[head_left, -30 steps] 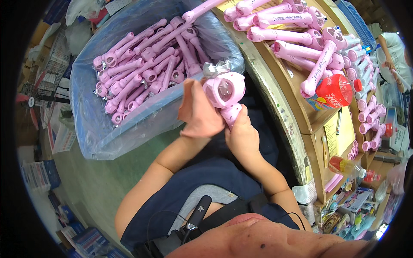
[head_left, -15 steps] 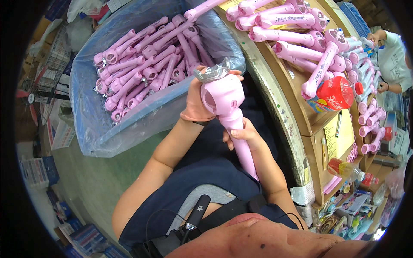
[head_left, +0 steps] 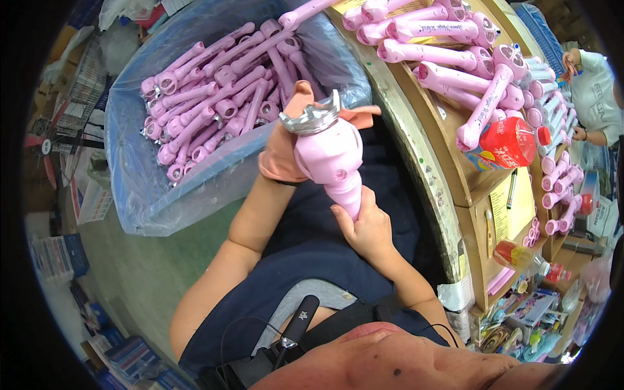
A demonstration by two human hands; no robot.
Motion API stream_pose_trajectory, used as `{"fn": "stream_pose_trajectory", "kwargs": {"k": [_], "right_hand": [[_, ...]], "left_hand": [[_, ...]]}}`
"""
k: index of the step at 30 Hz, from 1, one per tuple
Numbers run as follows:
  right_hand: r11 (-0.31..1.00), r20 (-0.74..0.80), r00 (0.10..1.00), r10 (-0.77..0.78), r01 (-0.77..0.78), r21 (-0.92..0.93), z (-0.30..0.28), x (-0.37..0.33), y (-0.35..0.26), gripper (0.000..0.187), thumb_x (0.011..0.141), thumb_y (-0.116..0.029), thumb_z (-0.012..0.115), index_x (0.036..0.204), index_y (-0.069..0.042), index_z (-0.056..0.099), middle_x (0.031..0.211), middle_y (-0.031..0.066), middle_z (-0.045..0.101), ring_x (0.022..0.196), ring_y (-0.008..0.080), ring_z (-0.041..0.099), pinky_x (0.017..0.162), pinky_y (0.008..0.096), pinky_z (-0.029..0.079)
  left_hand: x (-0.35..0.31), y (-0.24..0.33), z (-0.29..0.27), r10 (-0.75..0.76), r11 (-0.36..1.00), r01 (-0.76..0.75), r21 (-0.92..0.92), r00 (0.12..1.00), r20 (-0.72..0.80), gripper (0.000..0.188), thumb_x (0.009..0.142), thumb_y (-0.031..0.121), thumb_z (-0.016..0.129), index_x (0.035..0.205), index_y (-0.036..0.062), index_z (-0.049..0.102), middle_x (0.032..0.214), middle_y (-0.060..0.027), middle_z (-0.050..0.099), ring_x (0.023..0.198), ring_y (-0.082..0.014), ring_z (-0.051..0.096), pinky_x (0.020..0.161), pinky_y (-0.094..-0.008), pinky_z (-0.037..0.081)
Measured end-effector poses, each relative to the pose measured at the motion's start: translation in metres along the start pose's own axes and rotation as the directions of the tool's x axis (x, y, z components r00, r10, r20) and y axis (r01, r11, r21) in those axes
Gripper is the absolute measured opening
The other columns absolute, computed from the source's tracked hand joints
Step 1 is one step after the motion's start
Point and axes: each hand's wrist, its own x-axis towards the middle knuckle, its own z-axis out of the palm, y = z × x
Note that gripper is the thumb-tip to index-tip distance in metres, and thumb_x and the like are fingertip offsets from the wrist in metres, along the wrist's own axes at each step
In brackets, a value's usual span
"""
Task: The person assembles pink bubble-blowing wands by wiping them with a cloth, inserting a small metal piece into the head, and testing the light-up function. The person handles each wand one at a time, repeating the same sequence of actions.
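Pink plastic in the head view: the wand [head_left: 330, 159] is between the hands, near the blue-lined bin [head_left: 140, 208]; the right hand [head_left: 369, 224] wraps its handle; the peach-covered left [head_left: 281, 156] is behind its head, grip hidden; steady handle, light pressure, silver crown [head_left: 311, 119] kept clear, would serve best.

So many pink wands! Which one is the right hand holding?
The pink plastic wand with the jagged silver crown: the right hand grips it. That hand touches none of those in the blue plastic-lined bin or on the brown table.
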Motion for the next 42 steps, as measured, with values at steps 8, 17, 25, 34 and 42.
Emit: {"fn": "stream_pose_trajectory", "kwargs": {"k": [8, 17, 25, 34, 42], "right_hand": [[0.996, 0.024, 0.996, 0.082, -0.082, 0.034, -0.002, 0.002, 0.010, 0.051, 0.090, -0.040, 0.066, 0.115, 0.001, 0.049, 0.086, 0.0263, 0.066, 0.074, 0.0437, 0.067, 0.062, 0.0479, 0.053], [0.918, 0.171, 0.985, -0.012, -0.057, 0.393, -0.015, -0.005, 0.017, 0.051, 0.089, -0.035, 0.068, 0.120, 0.000, 0.049, 0.087, 0.0235, 0.067, 0.079, 0.0422, 0.068, 0.070, 0.0429, 0.054], [0.737, 0.356, 0.928, -0.113, -0.162, 0.656, -0.013, -0.005, 0.039, 0.048, 0.092, -0.035, 0.065, 0.122, 0.000, 0.048, 0.085, 0.0100, 0.066, 0.070, 0.0212, 0.067, 0.066, 0.0320, 0.052], [0.040, 0.610, 0.717, -0.338, -0.636, 0.770, 0.001, 0.017, 0.058, 0.072, 0.089, -0.067, 0.051, 0.119, -0.002, 0.052, 0.066, 0.0115, 0.056, 0.046, 0.0176, 0.052, 0.044, 0.0275, 0.044], [-0.051, 0.661, 0.734, -0.156, -0.674, 0.737, 0.016, 0.033, 0.058, 0.080, 0.092, -0.075, 0.031, 0.118, -0.002, 0.050, 0.058, 0.0108, 0.049, 0.038, 0.0191, 0.047, 0.037, 0.0306, 0.043]], "left_hand": [[-0.028, -0.066, -0.001, 0.751, -0.079, -0.256, 0.963, 0.620, 0.227, 0.052, 0.089, 0.016, 0.066, 0.133, 0.0007, 0.043, 0.124, -0.0104, 0.055, 0.117, -0.0216, 0.050, 0.102, -0.0354, 0.035], [-0.020, -0.006, 0.000, 0.216, -0.796, -0.344, 0.497, 0.606, 0.765, 0.053, 0.086, 0.015, 0.069, 0.131, -0.0006, 0.047, 0.123, -0.0116, 0.058, 0.116, -0.0218, 0.053, 0.101, -0.0353, 0.038], [-0.026, -0.011, -0.013, 0.333, -0.809, -0.234, 0.539, 0.573, 0.749, 0.053, 0.084, 0.014, 0.071, 0.130, -0.0018, 0.050, 0.123, -0.0126, 0.060, 0.115, -0.0221, 0.056, 0.101, -0.0352, 0.041], [-0.013, -0.008, -0.004, 0.250, -0.802, -0.351, 0.483, 0.537, 0.806, 0.053, 0.082, 0.013, 0.074, 0.128, -0.0031, 0.053, 0.122, -0.0139, 0.063, 0.113, -0.0223, 0.060, 0.100, -0.0350, 0.045], [-0.019, -0.049, -0.013, 0.571, -0.668, -0.020, 0.744, 0.627, 0.530, 0.059, 0.073, 0.016, 0.079, 0.123, 0.0026, 0.052, 0.119, -0.0118, 0.061, 0.115, -0.0242, 0.056, 0.100, -0.0376, 0.038]]}}
